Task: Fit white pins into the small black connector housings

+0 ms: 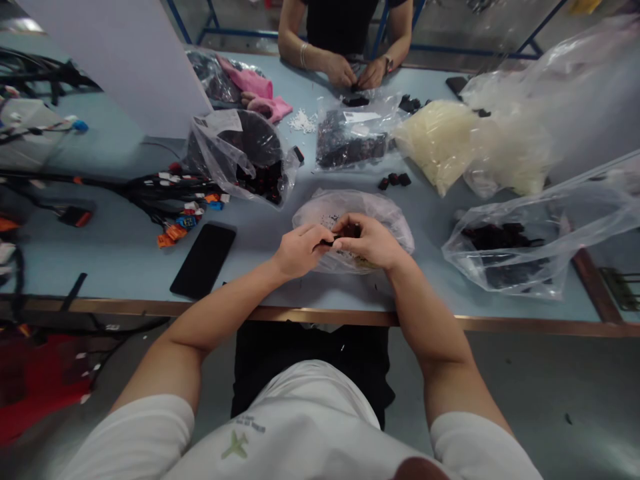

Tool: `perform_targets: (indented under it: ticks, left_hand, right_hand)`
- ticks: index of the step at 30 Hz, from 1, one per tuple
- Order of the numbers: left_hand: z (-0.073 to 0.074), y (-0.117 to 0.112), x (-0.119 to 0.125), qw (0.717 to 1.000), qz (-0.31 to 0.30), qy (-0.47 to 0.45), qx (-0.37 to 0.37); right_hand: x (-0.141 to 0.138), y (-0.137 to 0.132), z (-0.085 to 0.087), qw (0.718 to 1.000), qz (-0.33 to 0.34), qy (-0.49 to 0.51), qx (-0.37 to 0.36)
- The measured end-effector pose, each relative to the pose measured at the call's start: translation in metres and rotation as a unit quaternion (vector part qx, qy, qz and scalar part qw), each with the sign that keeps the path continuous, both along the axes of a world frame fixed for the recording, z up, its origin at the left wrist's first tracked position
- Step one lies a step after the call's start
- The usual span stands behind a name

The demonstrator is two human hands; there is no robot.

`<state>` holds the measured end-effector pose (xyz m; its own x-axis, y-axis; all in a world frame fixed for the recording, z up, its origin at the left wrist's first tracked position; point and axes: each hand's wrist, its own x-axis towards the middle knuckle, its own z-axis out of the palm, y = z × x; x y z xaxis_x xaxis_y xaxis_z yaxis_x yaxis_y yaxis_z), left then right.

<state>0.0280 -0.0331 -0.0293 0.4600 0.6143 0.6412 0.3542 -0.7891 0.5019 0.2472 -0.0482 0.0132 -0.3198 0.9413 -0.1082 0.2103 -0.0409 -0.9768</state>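
Black plastic connector [338, 240] shows no readable marking, its small body grasped between the fingers of left hand [300, 252] and right hand [373, 241], above a clear plastic bag [385, 223].

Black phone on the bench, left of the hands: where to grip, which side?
Pinch the long edges of the black phone from above, around mid-length. It's a thin slab lying flat on the blue bench top, so the underside is hard to reach; its near end sits close to the bench's front edge, which may allow sliding it off, though less securely.

Head-worn view, facing forward and down, close over left hand [300, 250], right hand [373, 241], edges seemingly warped
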Motion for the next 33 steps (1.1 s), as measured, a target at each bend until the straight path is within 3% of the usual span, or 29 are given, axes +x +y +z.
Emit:
perform_targets:
  ticks: [4,11,26,33]
  left_hand:
    - [0.0,0.004,-0.001,0.999,0.041,0.016,-0.03]
    - [0.0,0.008,-0.005,0.998,0.052,0.003,-0.037]
    - [0.006,0.0,-0.002,0.999,0.04,-0.02,0.03]
    - [0.009,-0.006,0.004,0.994,0.034,-0.041,0.096]
  right_hand:
    - [-0.003,-0.001,-0.004,0.998,-0.023,0.058,-0.027]
    - [-0.011,-0.005,-0.011,0.985,-0.037,0.142,-0.087]
    - [-0.021,-0.009,-0.005,0.963,-0.05,0.221,-0.145]
    - [-0.029,-0.009,-0.007,0.96,-0.08,0.224,-0.15]
